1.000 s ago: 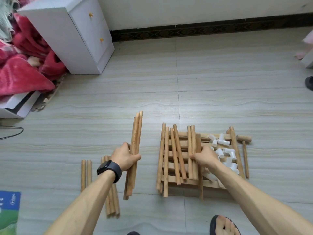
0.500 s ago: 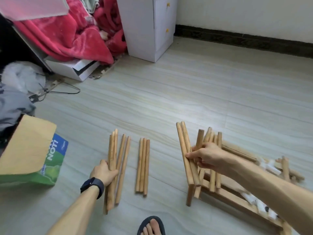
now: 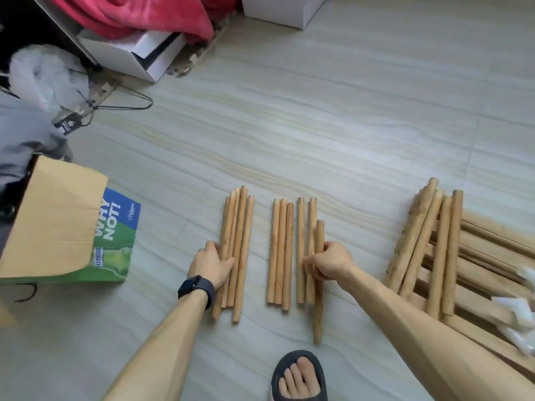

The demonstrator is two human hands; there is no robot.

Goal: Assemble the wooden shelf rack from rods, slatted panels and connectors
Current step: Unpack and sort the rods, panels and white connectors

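Wooden rods lie in groups on the tiled floor. My left hand (image 3: 212,263) lies over the left bundle of rods (image 3: 237,244), thumb across the top and fingers curled down its left side. Three loose rods (image 3: 279,250) lie side by side in the middle. Just right of them my right hand (image 3: 330,260) grips a few more rods (image 3: 318,308), the longest reaching toward my foot. At the far right several rods (image 3: 428,241) lean on stacked slatted panels (image 3: 492,256), with white connectors (image 3: 518,311) on top.
A brown and green paper bag (image 3: 110,227) stands at the left. Behind it are a wire hanger (image 3: 127,107), a white box (image 3: 136,57), red bedding (image 3: 130,15) and a white cabinet (image 3: 283,10). My sandalled foot (image 3: 299,377) is at the bottom.
The view swung left and down. My left hand lowered its bundle flat onto the floor. My right hand carried rods from the pile over to the three loose rods.
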